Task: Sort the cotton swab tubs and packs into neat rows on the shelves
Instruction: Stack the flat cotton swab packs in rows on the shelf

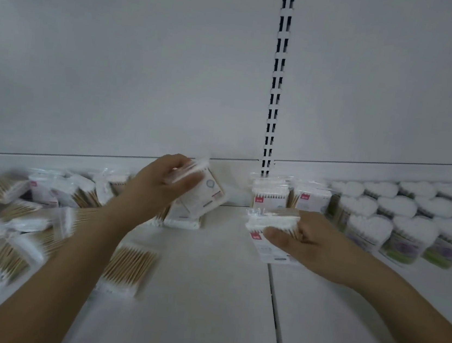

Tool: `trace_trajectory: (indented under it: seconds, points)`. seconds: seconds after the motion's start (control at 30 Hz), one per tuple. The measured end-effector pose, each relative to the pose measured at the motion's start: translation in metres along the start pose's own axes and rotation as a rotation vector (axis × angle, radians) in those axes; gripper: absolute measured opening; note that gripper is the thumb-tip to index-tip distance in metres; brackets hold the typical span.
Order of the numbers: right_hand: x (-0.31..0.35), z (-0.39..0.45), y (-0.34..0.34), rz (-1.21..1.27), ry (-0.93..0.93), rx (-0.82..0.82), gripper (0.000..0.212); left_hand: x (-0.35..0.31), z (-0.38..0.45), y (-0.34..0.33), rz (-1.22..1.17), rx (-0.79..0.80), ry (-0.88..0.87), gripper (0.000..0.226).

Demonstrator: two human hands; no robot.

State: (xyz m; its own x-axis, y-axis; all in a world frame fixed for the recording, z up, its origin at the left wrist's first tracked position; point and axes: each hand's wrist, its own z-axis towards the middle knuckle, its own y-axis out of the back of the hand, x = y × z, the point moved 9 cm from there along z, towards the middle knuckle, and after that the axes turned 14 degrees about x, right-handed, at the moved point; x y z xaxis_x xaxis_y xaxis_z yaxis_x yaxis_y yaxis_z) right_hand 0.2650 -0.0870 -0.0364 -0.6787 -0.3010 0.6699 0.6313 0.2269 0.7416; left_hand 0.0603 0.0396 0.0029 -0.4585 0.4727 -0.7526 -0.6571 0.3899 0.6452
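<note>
Two bare hands work over a white shelf (203, 297) backed by a white panel with one slotted upright (278, 78). The left hand (160, 183) is raised near the back of the shelf, its fingers curled around the top edge of a flat pack of cotton swabs (205, 190), which hangs tilted with its printed face toward the camera; whether it grips one pack or two pressed together cannot be told through the blur. Just below it another pack (181, 221) lies on the shelf. The right hand (304, 239) is clamped on a second pack (272, 228), thumb on the near side and fingers over the top, the pack's red-tabbed label pointing down toward the shelf. Behind that hand two packs (287, 193) stand upright side by side against the back panel, each with a small red tab. To the right, heart-shaped tubs (368, 228) of swabs stand in close rows running toward the back; about ten hearts show before the frame edge cuts them off. On the left a loose heap of packs (14, 216) lies jumbled at many angles, too smeared to count, roughly a dozen. One more pack (130, 268) lies flat alone beside the left forearm.
</note>
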Motion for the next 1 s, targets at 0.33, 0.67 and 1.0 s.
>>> trace_trajectory:
  seconds: [0.33,0.67,1.0]
  points:
    - [-0.020,-0.041,0.061,-0.043,-0.153,-0.287,0.023,-0.036,0.014,-0.057,0.117,0.227,-0.097,0.025]
    - [-0.027,-0.044,0.090,-0.077,-0.202,-0.444,0.015,-0.048,0.014,-0.087,0.244,0.125,-0.234,0.021]
    - [-0.049,-0.029,0.092,-0.425,-0.414,-0.444,0.010,-0.045,0.031,-0.113,0.293,0.011,-0.203,0.018]
